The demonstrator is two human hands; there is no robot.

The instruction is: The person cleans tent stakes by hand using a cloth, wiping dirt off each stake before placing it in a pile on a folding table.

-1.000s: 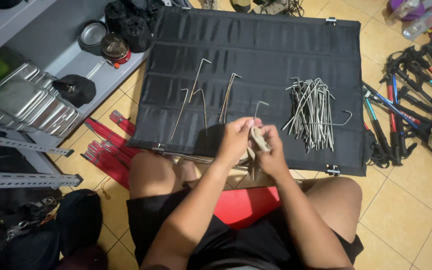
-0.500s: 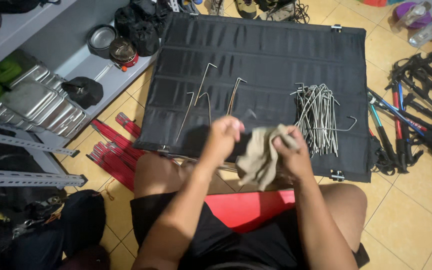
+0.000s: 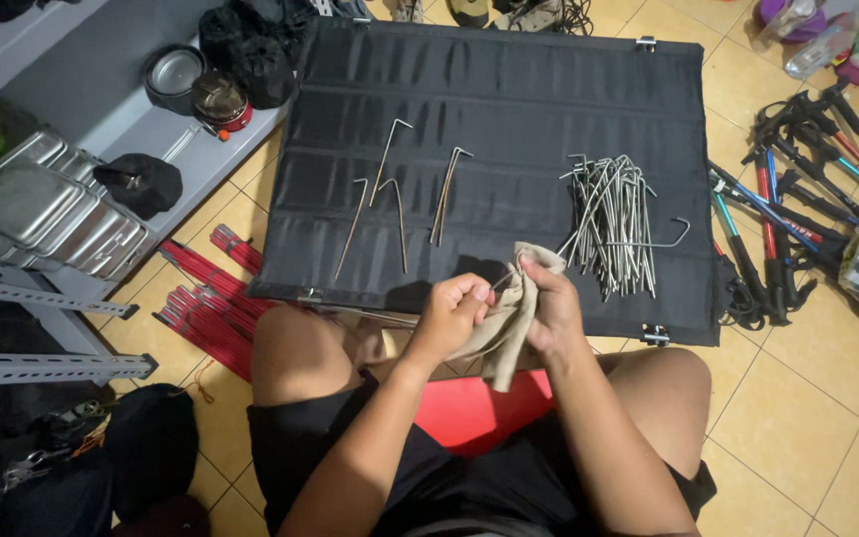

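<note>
Steel trays (image 3: 47, 214) sit on the grey shelf (image 3: 151, 129) at far left. Loose tent pegs (image 3: 395, 194) lie on the black table (image 3: 509, 89). The left hand (image 3: 454, 316) pinches a peg (image 3: 499, 281); the right hand (image 3: 549, 308) grips a beige cloth (image 3: 509, 318) around it, before the peg pile (image 3: 613, 224). Trekking poles (image 3: 797, 214) lie rightmost.

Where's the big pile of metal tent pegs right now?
In the head view, the pile of metal pegs lies on the right part of the black mat, beyond the right hand, with the trekking poles further right.
</note>
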